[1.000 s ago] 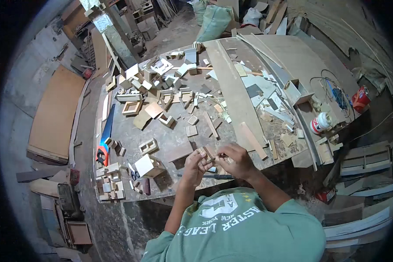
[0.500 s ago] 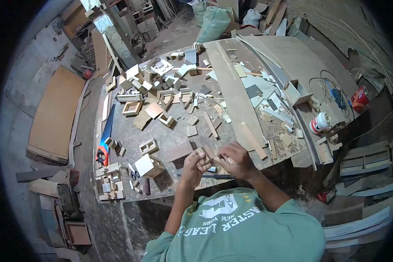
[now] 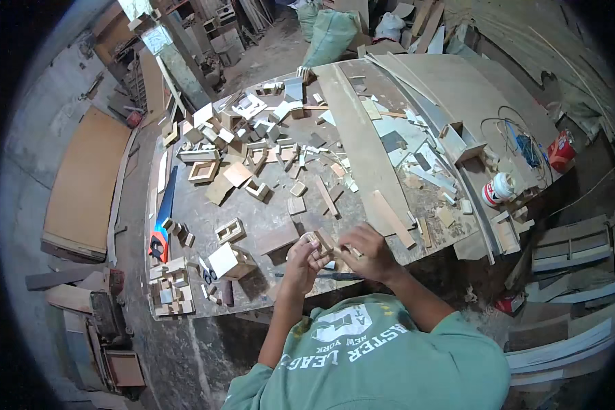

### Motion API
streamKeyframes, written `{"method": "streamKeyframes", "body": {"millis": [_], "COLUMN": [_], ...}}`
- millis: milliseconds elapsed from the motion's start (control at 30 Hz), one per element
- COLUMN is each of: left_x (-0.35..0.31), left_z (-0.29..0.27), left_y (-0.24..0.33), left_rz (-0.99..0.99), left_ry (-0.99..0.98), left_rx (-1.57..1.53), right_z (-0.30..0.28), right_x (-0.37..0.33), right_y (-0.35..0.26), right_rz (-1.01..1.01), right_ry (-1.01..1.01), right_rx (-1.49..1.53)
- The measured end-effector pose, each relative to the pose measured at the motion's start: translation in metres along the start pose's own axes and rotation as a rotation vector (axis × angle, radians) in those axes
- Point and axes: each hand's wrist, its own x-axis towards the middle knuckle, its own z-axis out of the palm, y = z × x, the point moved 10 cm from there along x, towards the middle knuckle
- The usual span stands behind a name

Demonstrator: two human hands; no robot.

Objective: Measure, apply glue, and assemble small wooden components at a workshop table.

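Observation:
A small block-like wooden piece (image 3: 324, 240) is gripped in my left hand (image 3: 301, 268), in front of my chest at the table's near edge. Close beside it on the right, my right hand (image 3: 369, 253) has its fingers bent together at the piece's side; what they pinch is too small to make out. A long dark tool (image 3: 338, 276) lies below both hands. Left of them stands a wooden box with a white top (image 3: 231, 262), and a brown board (image 3: 278, 239) lies behind. Farther left rest a small wooden frame (image 3: 230, 231) and scissors (image 3: 208, 275).
Wooden boxes, frames and offcuts (image 3: 242, 147) crowd the far left of the table (image 3: 205, 195). A handsaw (image 3: 167, 201) lies along the left edge. Long boards (image 3: 369, 143) run across the right side, near a white tub (image 3: 499, 189) and a red can (image 3: 561, 152).
The wooden piece stays in my left hand. My right hand's fingers have shifted slightly beside it. The whole view has moved a little.

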Motion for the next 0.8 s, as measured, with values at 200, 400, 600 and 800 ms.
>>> {"method": "streamKeyframes", "body": {"millis": [200,400,600,800], "left_x": [0.003,0.001,-0.003,0.004], "left_z": [0.009,0.008,0.026,0.006], "left_y": [-0.008,-0.005,-0.005,-0.015], "left_rz": [-0.010,-0.006,-0.034,-0.015], "left_ry": [-0.032,-0.021,-0.009,-0.021], "left_rx": [0.003,0.033,0.049,0.058], "right_z": [0.004,-0.002,-0.008,-0.006], "right_x": [-0.003,-0.009,-0.004,-0.013], "right_y": [0.012,-0.006,0.012,0.012], "right_rz": [0.020,-0.047,0.064,0.074], "right_ry": [0.084,-0.045,0.041,0.077], "right_rx": [-0.033,0.014,-0.037,0.010]}}
